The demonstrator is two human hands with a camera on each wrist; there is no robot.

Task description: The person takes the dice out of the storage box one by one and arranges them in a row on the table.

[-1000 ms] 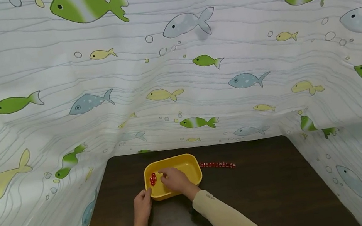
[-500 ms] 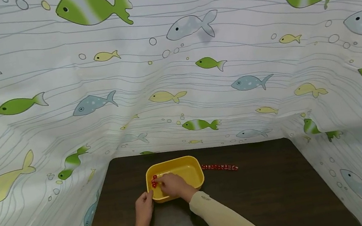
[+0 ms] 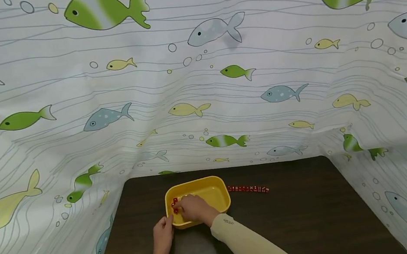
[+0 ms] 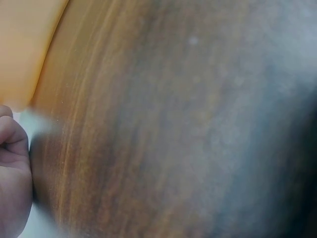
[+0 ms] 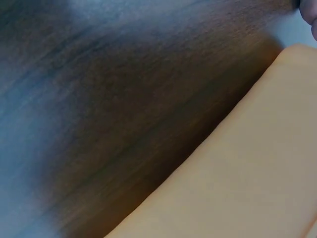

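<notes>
In the head view a yellow tray stands on the dark wooden table. Several red dice lie at its left end. My left hand grips the tray's near left corner; the left wrist view shows its curled fingers at the tray wall. My right hand reaches over the near rim into the tray, its fingertips right at the dice. Whether they pinch a die I cannot tell. The right wrist view holds mostly the outer tray wall.
A row of red dice runs along the table to the right of the tray. A white curtain printed with fish hangs behind the table and along both sides.
My right hand has moved left and slightly down inside the tray, bringing its fingertips to the dice. My left hand keeps its hold on the corner. The head view has shifted slightly.
</notes>
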